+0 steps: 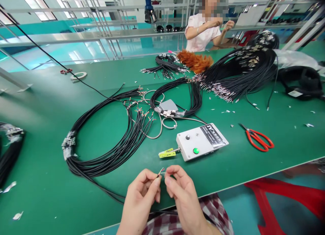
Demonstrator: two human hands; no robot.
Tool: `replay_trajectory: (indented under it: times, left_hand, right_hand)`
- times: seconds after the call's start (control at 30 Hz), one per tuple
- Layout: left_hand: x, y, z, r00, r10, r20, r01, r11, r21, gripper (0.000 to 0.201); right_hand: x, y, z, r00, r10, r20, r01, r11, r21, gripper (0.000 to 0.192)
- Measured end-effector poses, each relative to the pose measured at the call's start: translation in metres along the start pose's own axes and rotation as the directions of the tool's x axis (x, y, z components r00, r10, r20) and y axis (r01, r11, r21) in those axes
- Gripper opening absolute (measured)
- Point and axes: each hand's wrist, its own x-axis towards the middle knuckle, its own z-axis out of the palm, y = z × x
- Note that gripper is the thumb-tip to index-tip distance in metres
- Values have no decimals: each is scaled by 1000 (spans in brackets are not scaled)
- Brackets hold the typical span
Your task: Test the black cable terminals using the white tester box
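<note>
My left hand (143,192) is closed in a pinch around the end of a black cable (109,191), whose thin coloured inner wires (161,170) stick up past the thumb. Close beside it, my right hand (182,194) pinches at a pale thin strand from that same end. The cable runs off to the left, toward a looped bundle of black cables (101,169) with bared wire ends. Just beyond my hands lies a grey box (194,142) with a green button, a knob and a yellow clip (167,153) on its near left side.
Red-handled scissors (259,139) lie at the right. Further back are a second cable coil (198,99), a large cable heap (243,65) and orange fluffy material (195,61). A co-worker (203,28) sits across the table. A red stool (284,194) stands at lower right.
</note>
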Motion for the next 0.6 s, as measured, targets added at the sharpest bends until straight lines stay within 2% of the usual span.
replay_trajectory:
  times: [0.13, 0.3, 0.47, 0.6]
  left_hand:
    - [-1, 1, 1, 1000, -4, 16, 4, 1000, -14, 44]
    - [1, -4, -1, 1000, 10, 27, -10, 1000, -27, 43]
    - [0, -10, -4, 999, 10, 41, -8, 999, -32, 38]
    - [0, -9, -6, 999, -8, 43, 10, 999, -35, 37]
  right_hand:
    - [5, -1, 11, 998, 2, 65, -3, 1000, 13, 37]
    - [7, 1, 21, 999, 13, 30, -13, 1000, 23, 34]
    - [6, -1, 10, 995, -100, -2, 99, 986, -133, 32]
    - [6, -2, -3, 991, -108, -77, 93, 979, -184, 31]
